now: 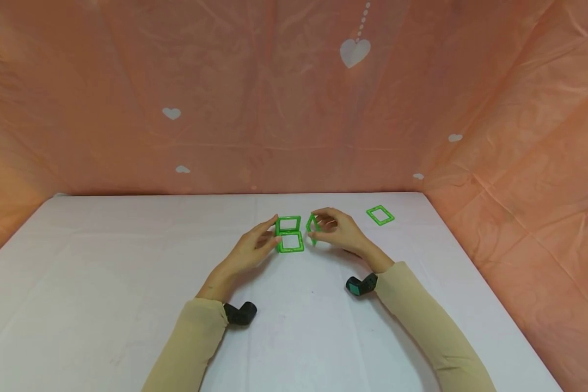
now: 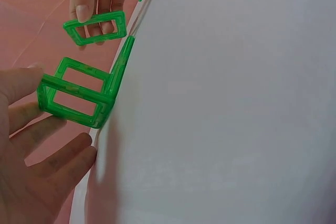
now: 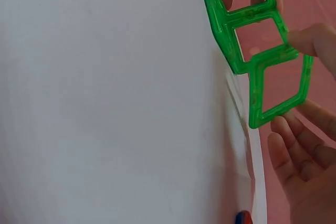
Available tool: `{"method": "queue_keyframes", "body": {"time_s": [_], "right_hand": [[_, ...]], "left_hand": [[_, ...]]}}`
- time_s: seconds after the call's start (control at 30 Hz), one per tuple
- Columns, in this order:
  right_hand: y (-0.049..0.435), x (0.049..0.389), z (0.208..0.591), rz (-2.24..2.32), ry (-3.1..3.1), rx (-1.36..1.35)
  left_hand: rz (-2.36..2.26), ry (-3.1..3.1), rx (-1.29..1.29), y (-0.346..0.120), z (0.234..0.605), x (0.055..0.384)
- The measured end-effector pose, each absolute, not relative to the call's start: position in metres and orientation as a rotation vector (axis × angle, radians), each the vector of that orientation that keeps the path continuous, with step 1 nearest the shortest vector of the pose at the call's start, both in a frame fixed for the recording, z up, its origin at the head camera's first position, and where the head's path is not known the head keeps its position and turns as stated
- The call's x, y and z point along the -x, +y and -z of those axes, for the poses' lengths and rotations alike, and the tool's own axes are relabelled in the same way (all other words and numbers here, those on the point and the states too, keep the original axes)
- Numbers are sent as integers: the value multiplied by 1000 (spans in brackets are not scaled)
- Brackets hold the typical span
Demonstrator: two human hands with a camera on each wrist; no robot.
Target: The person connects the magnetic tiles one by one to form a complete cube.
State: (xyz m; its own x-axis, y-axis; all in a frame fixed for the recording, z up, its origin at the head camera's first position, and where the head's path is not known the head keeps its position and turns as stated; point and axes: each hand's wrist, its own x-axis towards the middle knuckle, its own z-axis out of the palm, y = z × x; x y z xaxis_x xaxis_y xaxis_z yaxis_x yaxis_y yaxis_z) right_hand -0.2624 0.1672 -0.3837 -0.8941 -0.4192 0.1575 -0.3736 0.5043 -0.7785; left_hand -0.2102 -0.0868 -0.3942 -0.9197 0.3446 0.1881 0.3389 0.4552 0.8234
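Observation:
On the white table stands a corner made of green see-through magnetic square tiles (image 1: 292,250): one lies flat, one rises at the back, one at the left. My left hand (image 1: 249,249) holds the left upright tile by its edges, thumb in front and fingers behind, as the left wrist view also shows. Just to the right, my right hand (image 1: 342,228) pinches a single green square tile (image 3: 256,98) upright between thumb and fingertips. In the head view a narrow gap shows between this tile and the corner.
Another green square tile (image 1: 387,221) lies flat near the table's back right. An orange-pink cloth with white hearts (image 1: 355,53) hangs behind and beside the white table (image 1: 127,261). A small red-and-blue thing (image 3: 244,217) shows at the right wrist view's lower edge.

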Motion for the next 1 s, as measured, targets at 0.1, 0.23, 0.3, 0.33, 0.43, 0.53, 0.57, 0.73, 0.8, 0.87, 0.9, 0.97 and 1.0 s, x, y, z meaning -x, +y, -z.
{"method": "queue_keyframes", "body": {"time_s": [0.1, 0.23, 0.3, 0.33, 0.43, 0.53, 0.57, 0.73, 0.8, 0.87, 0.9, 0.97, 1.0], "right_hand": [[166, 262, 385, 1384, 2666, 724], [165, 263, 386, 1405, 2645, 737], [165, 263, 387, 1423, 2632, 733], [165, 263, 387, 1431, 2626, 734], [165, 263, 387, 1449, 2607, 740], [165, 264, 388, 1460, 2590, 761], [165, 264, 388, 1463, 2584, 772], [165, 263, 389, 1463, 2571, 854], [165, 263, 389, 1469, 2560, 885], [165, 263, 389, 1486, 2541, 904], [164, 263, 390, 1490, 2533, 912], [164, 264, 391, 1497, 2513, 924], [164, 264, 391, 1499, 2506, 923]], "left_hand": [[-1511, 2670, -622, -87, 394, 210], [-1510, 2672, -624, -87, 393, 209], [-1511, 2677, -631, -87, 393, 209], [-1512, 2677, -636, -87, 393, 209], [-1515, 2674, -640, -88, 393, 209], [-1522, 2665, -634, -87, 394, 209], [-1521, 2664, -634, -87, 394, 209], [-1507, 2669, -630, -88, 393, 209], [-1502, 2670, -628, -88, 393, 209], [-1502, 2666, -620, -88, 392, 208], [-1502, 2666, -621, -88, 393, 209], [-1507, 2662, -615, -88, 393, 209], [-1512, 2657, -608, -88, 393, 209]]}}
